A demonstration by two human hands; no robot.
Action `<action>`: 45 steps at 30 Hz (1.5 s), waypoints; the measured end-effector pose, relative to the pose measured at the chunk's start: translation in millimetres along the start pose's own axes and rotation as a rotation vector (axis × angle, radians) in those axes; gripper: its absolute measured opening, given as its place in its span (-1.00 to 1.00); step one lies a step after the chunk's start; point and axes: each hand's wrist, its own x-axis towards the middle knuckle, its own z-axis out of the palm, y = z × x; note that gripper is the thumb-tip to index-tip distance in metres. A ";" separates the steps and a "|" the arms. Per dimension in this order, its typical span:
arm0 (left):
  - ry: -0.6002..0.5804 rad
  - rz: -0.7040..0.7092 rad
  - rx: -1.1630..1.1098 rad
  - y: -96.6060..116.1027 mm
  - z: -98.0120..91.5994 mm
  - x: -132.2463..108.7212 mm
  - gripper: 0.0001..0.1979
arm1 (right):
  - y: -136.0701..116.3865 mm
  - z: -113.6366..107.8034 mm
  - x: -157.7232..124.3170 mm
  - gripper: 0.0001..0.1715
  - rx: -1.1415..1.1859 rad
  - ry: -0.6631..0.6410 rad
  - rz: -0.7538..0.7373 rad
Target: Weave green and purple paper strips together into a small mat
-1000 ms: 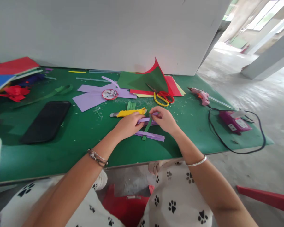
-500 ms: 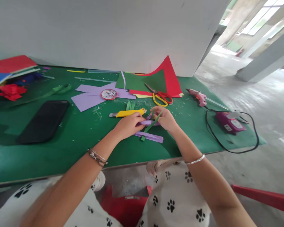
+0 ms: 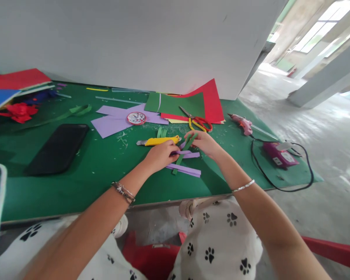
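My left hand (image 3: pixel 162 156) is closed on the purple paper strips (image 3: pixel 189 155) near the table's middle. Just right of it, my right hand (image 3: pixel 203 143) pinches the upper end of a green paper strip (image 3: pixel 181 156), which crosses over the purple ones. Another folded purple strip (image 3: pixel 186 170) lies on the table below the hands. Behind my left hand rests a yellow utility knife (image 3: pixel 162 140), with short green strips (image 3: pixel 161 132) beyond it. Scissors (image 3: pixel 196 121) with red and yellow handles lie past my right hand.
A black phone (image 3: pixel 58 149) lies left on the green table (image 3: pixel 111 163). Purple sheets (image 3: pixel 111 124) carry a round red-rimmed item (image 3: pixel 136 118). At right are a pink glue gun (image 3: pixel 242 123) and a corded purple box (image 3: pixel 280 155); red and green sheets (image 3: pixel 214 101) lie behind.
The green strip in my right hand now stands more upright, its top end between the fingers. My left hand has barely moved. The camera view has shifted slightly.
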 end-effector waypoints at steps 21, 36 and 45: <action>0.010 -0.022 0.101 3.2 3.8 2.6 -0.88 | -51.0 -9.0 34.4 -0.58 -0.558 -0.435 0.003; 0.007 -0.030 0.112 8.2 3.5 3.7 -0.90 | -68.0 5.6 54.3 -0.71 -0.704 -0.627 -0.143; 0.027 -0.074 0.069 6.5 4.6 4.0 -0.88 | -71.6 13.3 47.6 -0.73 -0.799 -0.636 -0.140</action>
